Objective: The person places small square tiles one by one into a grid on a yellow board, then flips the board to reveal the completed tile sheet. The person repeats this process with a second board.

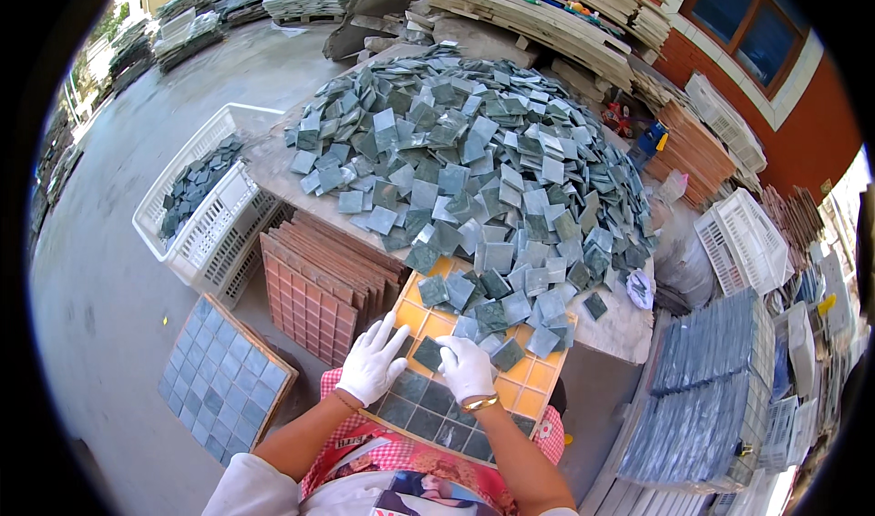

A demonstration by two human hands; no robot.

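A yellow gridded tray (527,397) lies before me, its nearer cells filled with dark grey-green square stone tiles (424,420). My left hand (369,363), in a white glove, rests over the tray's left edge with its fingers stretched out. My right hand (467,368), also gloved, is closed at the corner of a dark stone tile (427,354), which lies at a slant to the grid. Its fingertips are partly hidden. Loose tiles (492,317) cover the far part of the tray, spilling from a large heap of tiles (456,165) on the table.
Left of the table stands a white plastic crate (205,233) with tile pieces. Brown gridded trays (314,288) stand stacked under the table edge. A tile-filled panel (223,379) leans at the lower left. Wrapped bundles of tiles (697,407) stand on the right.
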